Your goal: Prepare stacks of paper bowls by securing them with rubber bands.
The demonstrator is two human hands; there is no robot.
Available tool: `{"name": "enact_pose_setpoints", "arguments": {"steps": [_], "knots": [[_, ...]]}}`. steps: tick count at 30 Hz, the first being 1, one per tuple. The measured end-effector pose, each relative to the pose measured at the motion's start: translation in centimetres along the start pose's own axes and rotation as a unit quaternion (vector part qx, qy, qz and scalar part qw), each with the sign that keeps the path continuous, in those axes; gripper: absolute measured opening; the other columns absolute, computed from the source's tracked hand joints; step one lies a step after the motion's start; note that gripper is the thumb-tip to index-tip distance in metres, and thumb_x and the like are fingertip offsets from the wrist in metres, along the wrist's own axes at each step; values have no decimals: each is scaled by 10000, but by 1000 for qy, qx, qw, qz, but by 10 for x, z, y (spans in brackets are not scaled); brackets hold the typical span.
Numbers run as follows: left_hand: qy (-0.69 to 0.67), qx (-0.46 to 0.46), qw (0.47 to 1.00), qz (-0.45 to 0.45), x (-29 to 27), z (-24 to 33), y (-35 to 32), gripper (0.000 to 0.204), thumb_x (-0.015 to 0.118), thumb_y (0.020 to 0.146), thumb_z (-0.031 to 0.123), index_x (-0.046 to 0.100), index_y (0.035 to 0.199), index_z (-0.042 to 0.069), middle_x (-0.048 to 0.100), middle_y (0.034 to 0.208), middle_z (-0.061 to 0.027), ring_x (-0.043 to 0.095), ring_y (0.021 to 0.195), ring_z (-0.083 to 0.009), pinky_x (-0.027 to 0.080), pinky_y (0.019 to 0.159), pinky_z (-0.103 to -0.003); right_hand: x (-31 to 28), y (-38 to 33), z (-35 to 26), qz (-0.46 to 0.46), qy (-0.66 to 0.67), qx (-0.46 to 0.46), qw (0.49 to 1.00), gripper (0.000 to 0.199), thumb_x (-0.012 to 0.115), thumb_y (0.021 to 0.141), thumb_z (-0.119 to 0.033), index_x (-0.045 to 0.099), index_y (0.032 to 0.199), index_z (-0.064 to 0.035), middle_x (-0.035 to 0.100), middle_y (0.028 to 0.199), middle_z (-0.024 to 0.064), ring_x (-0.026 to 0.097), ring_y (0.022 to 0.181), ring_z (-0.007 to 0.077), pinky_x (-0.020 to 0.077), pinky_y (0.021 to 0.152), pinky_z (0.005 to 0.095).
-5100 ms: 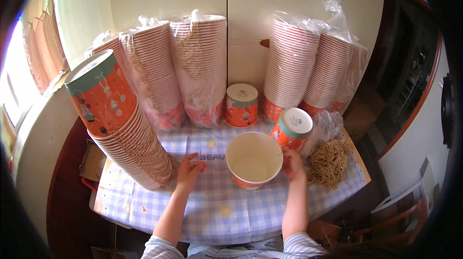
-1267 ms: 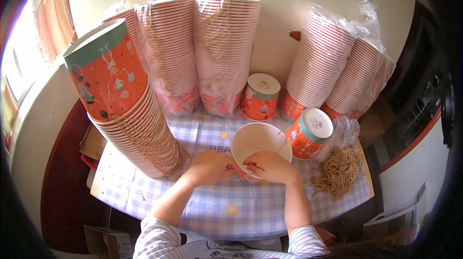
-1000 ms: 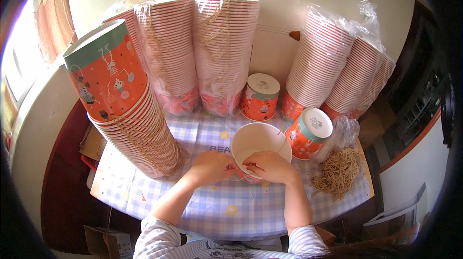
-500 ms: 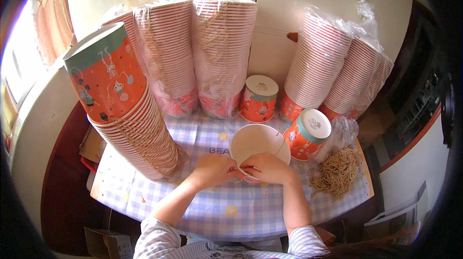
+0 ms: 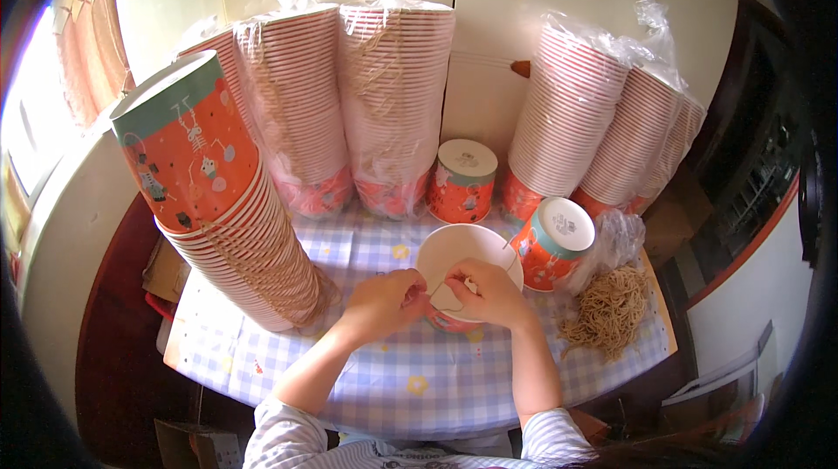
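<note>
A paper bucket (image 5: 449,246), white inside and orange-red outside, stands upright with its mouth open at the table's middle. Over its near rim, my left hand (image 5: 384,305) is closed in a pinch on a thin tan cord (image 5: 443,307). My right hand (image 5: 491,294), above the bucket's mouth just to the right, pinches the same cord with thumb and finger. Between the two hands a short curved length of cord shows. A bit of cord also rises at the bucket's right rim. Fingertip detail is too small to make out.
A tangled pile of tan cords (image 5: 607,312) lies at right by crumpled clear plastic (image 5: 615,246). Two upturned buckets, one (image 5: 554,242) nearer and one (image 5: 463,185) behind, stand close. A tall leaning bucket stack (image 5: 188,155) rises left; bagged stacks (image 5: 393,102) line the back.
My right hand has risen slightly from the near rim, drawing up the cord. My left hand has turned a little and stays by the rim. The view has shifted slightly.
</note>
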State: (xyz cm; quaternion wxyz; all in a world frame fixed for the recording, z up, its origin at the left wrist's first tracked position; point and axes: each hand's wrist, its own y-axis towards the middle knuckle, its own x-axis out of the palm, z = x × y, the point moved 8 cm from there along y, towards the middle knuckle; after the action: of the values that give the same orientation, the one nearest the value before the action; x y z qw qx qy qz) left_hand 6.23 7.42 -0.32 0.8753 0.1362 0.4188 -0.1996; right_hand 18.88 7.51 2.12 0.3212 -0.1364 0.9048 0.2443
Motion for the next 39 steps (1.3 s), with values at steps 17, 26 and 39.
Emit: {"name": "enact_pose_setpoints", "arguments": {"steps": [17, 26, 39], "knots": [[-106, 22, 992, 66, 2, -8, 15, 209, 556, 784, 241, 608, 887, 67, 596, 774, -118, 560, 700, -243, 444, 639, -355, 23, -7, 15, -152, -3, 58, 987, 140, 466, 858, -157, 499, 934, -45, 592, 837, 96, 586, 786, 220, 448, 695, 316], [-82, 54, 995, 30, 7, -5, 12, 172, 548, 787, 228, 584, 855, 74, 624, 738, -113, 598, 704, -300, 459, 620, -385, 14, -12, -3, -195, -33, 39, 979, 294, 538, 821, -263, 475, 1033, -69, 602, 829, 95, 591, 742, 237, 444, 639, 329], [-91, 106, 990, -25, 10, 31, -17, 129, 572, 755, 178, 541, 837, 83, 622, 668, -101, 618, 610, -268, 480, 556, -368, 5, -22, -4, -211, -152, -93, 961, 124, 647, 695, -162, 630, 803, -103, 606, 865, 8, 542, 858, 220, 426, 751, 330]]}}
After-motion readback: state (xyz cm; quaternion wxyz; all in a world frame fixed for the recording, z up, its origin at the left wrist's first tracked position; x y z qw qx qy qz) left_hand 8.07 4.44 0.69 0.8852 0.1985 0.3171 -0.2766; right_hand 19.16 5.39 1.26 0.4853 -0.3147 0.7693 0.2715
